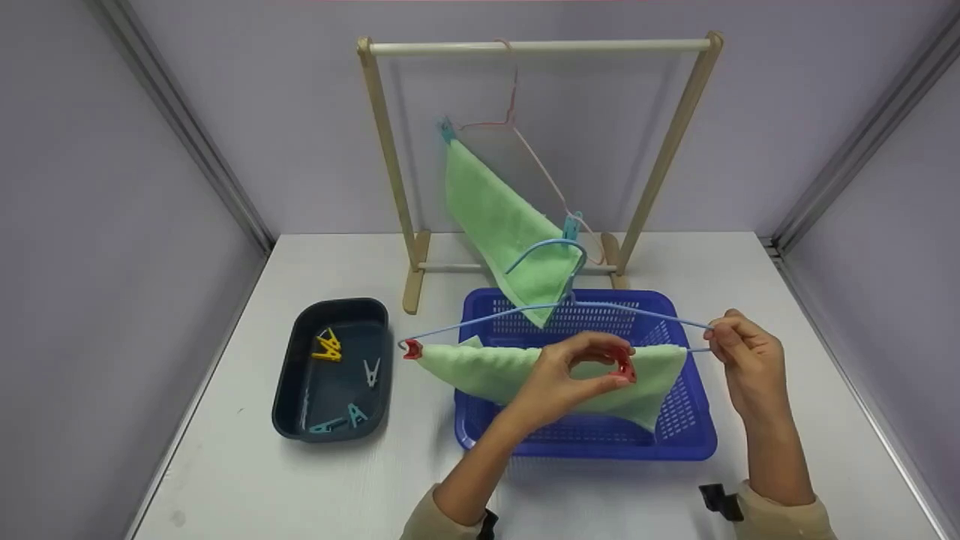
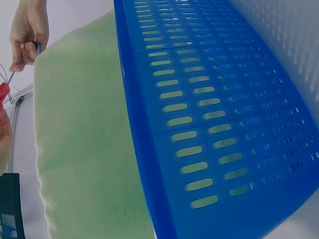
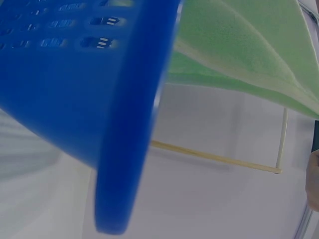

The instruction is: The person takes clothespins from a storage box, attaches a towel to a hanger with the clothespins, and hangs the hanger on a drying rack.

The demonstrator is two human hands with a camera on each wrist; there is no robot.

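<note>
My left hand (image 1: 559, 379) pinches a red clothespin (image 1: 624, 365) between thumb and fingers, in front of a green towel (image 1: 472, 369). The towel hangs over the bottom bar of a blue wire hanger (image 1: 517, 309). Another red clothespin (image 1: 412, 349) grips the towel's left end at the hanger's corner. With my right hand (image 1: 754, 360) I hold the hanger's right corner, just beyond the towel's right end. In the left wrist view the towel (image 2: 84, 129) hangs beside the blue basket (image 2: 164, 149), and the right hand (image 2: 30, 32) grips the wire.
Beneath the hanger stands the blue plastic basket (image 1: 585, 450). A dark tray (image 1: 289, 375) at left holds yellow, grey and teal clothespins. Behind, a wooden rack (image 1: 540, 48) carries a pink hanger (image 1: 541, 166) with a second green towel (image 1: 499, 210), clipped by teal clothespins.
</note>
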